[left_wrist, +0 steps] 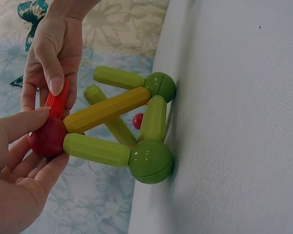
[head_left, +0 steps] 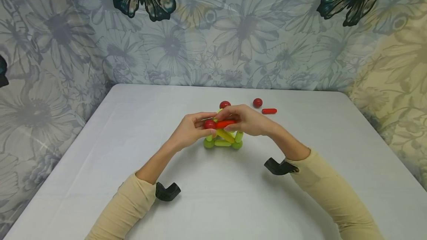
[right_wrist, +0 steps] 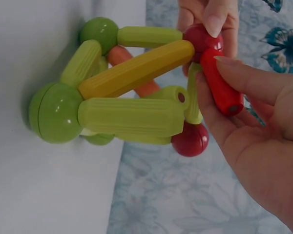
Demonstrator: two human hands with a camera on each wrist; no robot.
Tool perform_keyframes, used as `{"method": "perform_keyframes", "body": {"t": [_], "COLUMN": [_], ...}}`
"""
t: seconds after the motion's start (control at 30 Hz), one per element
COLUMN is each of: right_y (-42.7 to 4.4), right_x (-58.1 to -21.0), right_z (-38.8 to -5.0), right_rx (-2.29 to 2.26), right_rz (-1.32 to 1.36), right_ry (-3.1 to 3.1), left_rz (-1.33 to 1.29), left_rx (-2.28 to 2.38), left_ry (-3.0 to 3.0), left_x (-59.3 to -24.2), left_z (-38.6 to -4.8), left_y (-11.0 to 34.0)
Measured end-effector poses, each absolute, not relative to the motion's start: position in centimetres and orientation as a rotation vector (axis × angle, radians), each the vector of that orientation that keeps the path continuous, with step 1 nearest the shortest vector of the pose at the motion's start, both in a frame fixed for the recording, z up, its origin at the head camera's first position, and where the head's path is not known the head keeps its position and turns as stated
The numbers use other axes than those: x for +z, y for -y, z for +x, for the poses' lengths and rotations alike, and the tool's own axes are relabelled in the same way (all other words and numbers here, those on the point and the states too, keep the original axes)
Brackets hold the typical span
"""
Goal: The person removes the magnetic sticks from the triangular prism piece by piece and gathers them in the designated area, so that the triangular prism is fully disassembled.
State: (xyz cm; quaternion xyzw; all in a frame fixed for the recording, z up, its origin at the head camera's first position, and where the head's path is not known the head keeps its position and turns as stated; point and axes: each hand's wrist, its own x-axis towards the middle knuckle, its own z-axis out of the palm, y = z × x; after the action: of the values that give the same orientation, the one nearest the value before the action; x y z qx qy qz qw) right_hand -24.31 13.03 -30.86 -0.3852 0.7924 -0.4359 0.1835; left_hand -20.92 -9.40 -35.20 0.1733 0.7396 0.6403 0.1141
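Observation:
A construction of toy balls and rods stands on the white table (head_left: 133, 121). Green balls (left_wrist: 151, 162) form its base, joined by light-green rods (left_wrist: 96, 149), and a yellow rod (left_wrist: 107, 109) slants up to a red ball (left_wrist: 48, 138). Fingers and thumb of my left hand (head_left: 190, 130) grip that ball. My right hand (head_left: 251, 121) pinches a red rod (right_wrist: 219, 85), whose one end meets the ball; its other end is free. Another red ball (right_wrist: 190, 140) sits at the top farther back. An orange rod (right_wrist: 146, 87) shows partly behind the yellow one.
Behind the construction, to the right, a loose red ball (head_left: 257, 102) and a short red rod (head_left: 269, 111) lie on the table. Patterned cloth (head_left: 233, 47) hangs beyond the table's back edge. A dark wrist mount (head_left: 280, 166) juts from the right sleeve.

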Motion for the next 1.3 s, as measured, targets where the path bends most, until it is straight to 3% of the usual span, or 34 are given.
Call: {"method": "perform_keyframes", "body": {"t": [0.27, 0.9, 1.3], "right_y": [-13.9, -16.7, -18.2], "right_x": [-30.8, -32.4, -34.5], "right_z": [-24.5, -25.3, -26.6], "right_rx": [-1.373, -1.812, -2.188], "right_rz": [-0.997, -0.458, 0.123], "right_ry": [-2.145, -1.608, -1.333], "left_rz": [0.497, 0.467, 0.449], "left_rx": [1.875, 1.871, 1.863], "left_ry": [-2.178, -2.177, -2.193], "left_x": [-34.9, -35.0, -35.0], "left_z": [-21.0, -20.9, -20.8], "left_y": [9.4, 9.2, 9.2]}}
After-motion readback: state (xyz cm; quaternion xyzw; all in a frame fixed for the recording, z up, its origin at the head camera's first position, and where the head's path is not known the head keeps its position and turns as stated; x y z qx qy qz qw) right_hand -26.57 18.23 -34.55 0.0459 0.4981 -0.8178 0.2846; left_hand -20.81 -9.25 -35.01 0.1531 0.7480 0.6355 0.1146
